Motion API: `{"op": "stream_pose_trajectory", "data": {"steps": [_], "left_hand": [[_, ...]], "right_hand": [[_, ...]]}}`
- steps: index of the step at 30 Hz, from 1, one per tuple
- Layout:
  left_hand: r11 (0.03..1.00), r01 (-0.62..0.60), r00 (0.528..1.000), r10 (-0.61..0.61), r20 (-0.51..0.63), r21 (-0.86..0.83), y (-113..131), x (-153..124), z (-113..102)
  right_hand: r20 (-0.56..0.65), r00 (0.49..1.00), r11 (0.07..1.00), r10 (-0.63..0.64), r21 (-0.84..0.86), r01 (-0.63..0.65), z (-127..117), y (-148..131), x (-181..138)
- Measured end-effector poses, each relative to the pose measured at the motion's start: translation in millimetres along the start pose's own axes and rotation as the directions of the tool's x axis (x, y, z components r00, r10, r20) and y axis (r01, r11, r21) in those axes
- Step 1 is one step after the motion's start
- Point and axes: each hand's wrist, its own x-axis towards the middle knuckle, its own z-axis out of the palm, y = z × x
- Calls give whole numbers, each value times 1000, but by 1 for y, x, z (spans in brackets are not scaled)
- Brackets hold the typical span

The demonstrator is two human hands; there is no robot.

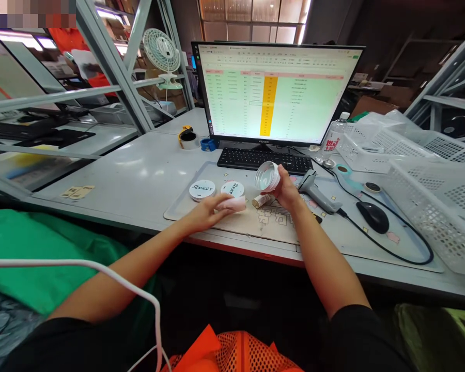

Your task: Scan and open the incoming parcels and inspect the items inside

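In my left hand is a small pale pink piece, pinched between thumb and fingers; its exact kind is unclear. My right hand grips a round, shallow jar, tilted so that its open mouth faces left and its inside shows. Two round white lids or tins with dark lettering, one at the left and one just behind my left hand, lie on the desk mat. Under the jar, a short printed roll rests on the mat, partly hidden by my right hand.
A grey barcode scanner and a black mouse with cables lie to the right. Behind are a keyboard and monitor. White baskets stand at the right, tape rolls at the back left.
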Motion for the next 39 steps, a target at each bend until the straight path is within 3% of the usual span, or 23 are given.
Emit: {"op": "stream_pose_trajectory", "data": {"steps": [2,5,8,12,17,22,25,29,34,37,39], "left_hand": [[980,14,989,-42,-143,-197,10,17,-7],[941,-76,984,16,-179,-329,23,56,-10],[969,-168,963,122,-239,-183,26,90,0],[991,-95,857,131,-498,97,26,107,20],[987,-157,897,150,-416,17,34,106,35],[973,-226,887,223,-405,41,39,101,43],[967,-235,916,187,-356,-98,39,97,42],[957,-151,960,83,-268,-246,31,104,36],[983,-83,953,31,-302,-161,20,119,36],[996,-50,935,20,-354,-78,25,120,40],[993,-69,943,35,-331,-94,30,118,40]], "right_hand": [[80,995,998,67,-5,-67,6,0,-5],[227,960,985,165,10,-172,15,1,-12],[239,962,985,132,79,-155,22,2,-14],[122,992,991,21,128,-36,22,6,-10],[75,994,991,-83,112,75,22,11,-6],[18,993,985,-120,124,117,20,9,-7],[24,991,989,-130,69,128,18,9,-6],[48,987,988,-152,-9,153,16,11,-5],[98,985,986,-141,-75,148,15,13,-6],[116,985,987,-127,-83,137,14,12,-7],[123,986,991,-117,-47,124,12,10,-7]]}}
